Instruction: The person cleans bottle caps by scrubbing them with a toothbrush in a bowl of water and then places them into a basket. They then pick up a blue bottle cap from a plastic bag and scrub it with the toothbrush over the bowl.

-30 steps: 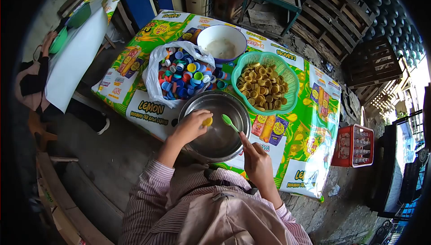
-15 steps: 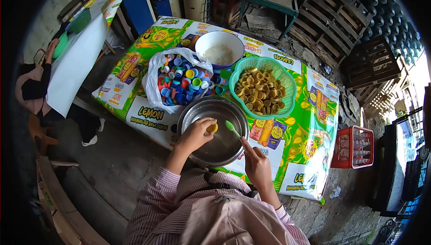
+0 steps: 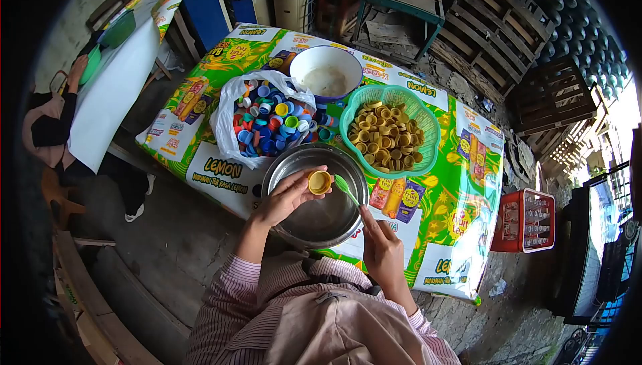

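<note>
Between the fingers of my left hand is a yellow bottle cap, its hollow side turned up. My right hand grips a green toothbrush by the handle, with the bristle end close beside the cap. Both are above a steel basin with what looks like water in it. Behind the basin, a white plastic bag holds many caps of mixed colours. A green plastic basket to the right is filled with yellow caps.
A white enamel bowl with cloudy contents stands at the back of the table, which has a printed cover. At the far left another person's hand touches a green basin. A red bottle crate is on the floor at right.
My left hand has turned over, so the cap now shows its open side and has risen slightly. The toothbrush head has come close to the cap.
</note>
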Available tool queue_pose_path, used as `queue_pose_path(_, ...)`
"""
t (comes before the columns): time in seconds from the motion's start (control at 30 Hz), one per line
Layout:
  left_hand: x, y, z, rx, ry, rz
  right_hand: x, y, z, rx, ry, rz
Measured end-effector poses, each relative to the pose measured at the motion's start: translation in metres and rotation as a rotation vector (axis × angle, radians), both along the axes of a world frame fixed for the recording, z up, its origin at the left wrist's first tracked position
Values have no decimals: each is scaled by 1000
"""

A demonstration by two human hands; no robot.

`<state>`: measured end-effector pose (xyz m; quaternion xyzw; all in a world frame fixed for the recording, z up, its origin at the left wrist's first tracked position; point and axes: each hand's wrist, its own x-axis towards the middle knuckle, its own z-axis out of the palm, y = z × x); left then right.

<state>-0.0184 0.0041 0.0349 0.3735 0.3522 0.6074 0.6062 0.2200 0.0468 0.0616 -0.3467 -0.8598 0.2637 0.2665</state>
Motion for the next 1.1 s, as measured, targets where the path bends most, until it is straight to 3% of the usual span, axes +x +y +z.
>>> queue_pose_path(0.23,6,-1,9,-26,124,54,-8,-2,0,89,-115,5)
queue_pose_path(0.43,10,2,18,74,373,131,-15,-7,-3,-45,-78,-16)
queue_pose_path(0.5,11,5,15,160,396,177,-18,-8,-6,-180,-3,9)
queue_pose_path(0.73,12,13,5,226,419,213,-25,-13,-16,-257,304,81)
queue_pose_path(0.8,11,14,3,235,459,230,-22,-17,-4,-630,118,60)
queue_pose_path(0.83,11,14,2,235,459,226,-22,-17,-5,-632,119,57)
queue_pose_path(0.9,10,13,1,239,489,254,-24,-16,-6,-942,320,109)
queue_pose_path(0.93,10,13,1,240,489,251,-24,-14,-2,-942,322,106)
queue_pose_path(1.0,9,13,1,185,473,297,-22,-5,10,-1401,503,114)
queue_pose_path(1.03,7,12,1,186,472,298,-21,-6,9,-1400,502,114)
queue_pose_path(1.1,3,6,2,-33,197,232,-20,-7,3,-717,322,25)
